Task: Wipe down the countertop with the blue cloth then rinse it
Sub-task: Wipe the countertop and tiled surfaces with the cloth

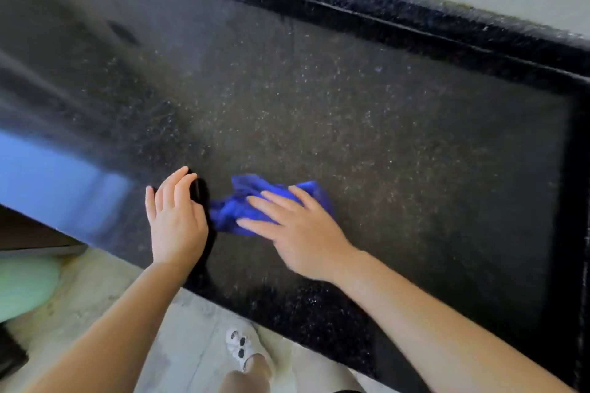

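We look down on a dark speckled bench (351,124) running from lower left to upper right. Our right hand (297,226) presses the crumpled blue cloth (242,204) flat under spread, straight fingers near the front edge. Our left hand (174,217) rests open just left of the cloth, whose long axis runs left to right.

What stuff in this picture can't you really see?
- Part of the blue cloth: the right hand lies over it, head view.
- Far left of the countertop: blurred and under glare.
- Green thing on the floor: cut off by the left edge, blurred.
- A sink or tap for rinsing: none in view.
- Left hand: its palm side is hidden.
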{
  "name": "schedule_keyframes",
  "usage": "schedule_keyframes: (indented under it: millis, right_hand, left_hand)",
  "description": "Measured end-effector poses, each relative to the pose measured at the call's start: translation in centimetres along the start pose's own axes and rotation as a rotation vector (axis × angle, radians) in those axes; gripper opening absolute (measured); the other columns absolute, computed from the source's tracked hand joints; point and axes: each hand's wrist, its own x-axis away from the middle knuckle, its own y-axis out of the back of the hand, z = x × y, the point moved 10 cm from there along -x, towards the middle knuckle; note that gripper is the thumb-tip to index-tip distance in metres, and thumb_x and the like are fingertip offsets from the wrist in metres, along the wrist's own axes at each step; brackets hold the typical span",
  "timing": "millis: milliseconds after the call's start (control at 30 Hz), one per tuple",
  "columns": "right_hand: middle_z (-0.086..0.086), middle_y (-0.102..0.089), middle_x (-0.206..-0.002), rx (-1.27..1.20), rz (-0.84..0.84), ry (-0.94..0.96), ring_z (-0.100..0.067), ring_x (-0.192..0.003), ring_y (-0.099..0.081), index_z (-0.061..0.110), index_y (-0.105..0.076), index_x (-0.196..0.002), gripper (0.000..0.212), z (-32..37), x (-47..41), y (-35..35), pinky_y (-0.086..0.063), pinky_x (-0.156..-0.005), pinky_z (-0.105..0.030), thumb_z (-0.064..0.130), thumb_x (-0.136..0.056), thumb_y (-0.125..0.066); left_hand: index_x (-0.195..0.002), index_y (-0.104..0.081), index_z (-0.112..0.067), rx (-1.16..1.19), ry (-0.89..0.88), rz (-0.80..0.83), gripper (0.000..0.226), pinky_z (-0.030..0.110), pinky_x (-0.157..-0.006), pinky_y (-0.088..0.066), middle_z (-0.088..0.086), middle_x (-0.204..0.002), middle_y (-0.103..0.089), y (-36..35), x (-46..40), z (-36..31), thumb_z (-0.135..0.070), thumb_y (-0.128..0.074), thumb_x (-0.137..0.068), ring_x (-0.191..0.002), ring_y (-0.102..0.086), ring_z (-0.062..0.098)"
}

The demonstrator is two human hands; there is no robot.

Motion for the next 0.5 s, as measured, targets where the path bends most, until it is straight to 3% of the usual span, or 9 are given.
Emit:
schedule_keyframes:
  millis: [67,167,233,267,333,433,500]
  right_hand:
    - [0.001,-0.044,-0.144,0.095,-0.081,-0.191,-0.019,-0.133,-0.038,0.035,-0.045,-0.134,0.053,-6.2,3.3,2.0,-0.028,-0.107,-0.048,0.021,-0.083,-0.035]
    - [-0.009,-0.039,-0.146,0.147,-0.207,-0.793,-0.026,-0.136,-0.033,0.027,-0.041,-0.138,0.052,-17.0,8.7,6.2,-0.027,-0.108,-0.051,0.021,-0.087,-0.032]
    - [-0.011,-0.034,-0.149,0.097,-0.298,-1.076,-0.027,-0.138,-0.028,0.025,-0.037,-0.141,0.052,-17.4,10.0,6.9,-0.021,-0.111,-0.051,0.016,-0.090,-0.037]
    - [-0.011,-0.035,-0.148,0.108,-0.325,-1.132,-0.028,-0.137,-0.030,0.025,-0.038,-0.140,0.053,-15.3,9.7,6.5,-0.022,-0.110,-0.051,0.014,-0.088,-0.039]
    - [-0.010,-0.043,-0.143,0.156,-0.344,-1.029,-0.027,-0.132,-0.039,0.026,-0.044,-0.135,0.055,-7.9,7.3,4.3,-0.029,-0.107,-0.052,0.017,-0.081,-0.036]
    - [-0.004,-0.048,-0.141,0.133,-0.270,-0.657,-0.023,-0.130,-0.044,0.029,-0.051,-0.131,0.055,6.7,1.1,-1.4,-0.026,-0.106,-0.048,0.021,-0.079,-0.034]
    - [0.001,-0.050,-0.140,0.046,-0.211,-0.492,-0.019,-0.129,-0.046,0.032,-0.053,-0.130,0.052,12.8,-2.6,-3.4,-0.031,-0.107,-0.047,0.022,-0.082,-0.034]
  left_hand:
    - [-0.117,-0.056,-0.001,-0.009,-0.066,0.027,0.039,0.052,-0.114,-0.010,0.017,-0.133,-0.050,0.1,0.3,-0.3,0.001,-0.040,-0.082,-0.126,-0.041,0.033]
    - [-0.113,-0.060,-0.003,-0.010,-0.141,0.049,0.037,0.052,-0.114,-0.012,0.015,-0.130,-0.053,0.4,1.1,0.0,-0.008,-0.037,-0.084,-0.123,-0.042,0.031]
    - [-0.112,-0.061,-0.002,-0.009,-0.181,0.036,0.038,0.052,-0.113,-0.014,0.015,-0.128,-0.054,1.0,1.8,1.1,-0.009,-0.037,-0.084,-0.121,-0.041,0.028]
    - [-0.112,-0.061,-0.002,-0.009,-0.191,0.029,0.037,0.052,-0.113,-0.015,0.015,-0.128,-0.054,1.3,2.0,2.0,-0.009,-0.037,-0.084,-0.120,-0.041,0.028]
    - [-0.113,-0.060,-0.002,0.005,-0.216,0.032,0.037,0.053,-0.113,-0.016,0.015,-0.129,-0.053,1.7,2.0,3.6,-0.009,-0.038,-0.084,-0.120,-0.040,0.028]
    - [-0.116,-0.058,-0.001,0.041,-0.289,0.052,0.042,0.051,-0.112,-0.015,0.016,-0.130,-0.052,1.6,1.7,4.8,-0.012,-0.034,-0.083,-0.121,-0.040,0.028]
    - [-0.119,-0.055,0.002,0.163,-0.214,0.055,0.046,0.047,-0.112,-0.018,0.019,-0.130,-0.052,1.9,1.2,5.9,-0.008,-0.033,-0.080,-0.122,-0.043,0.033]
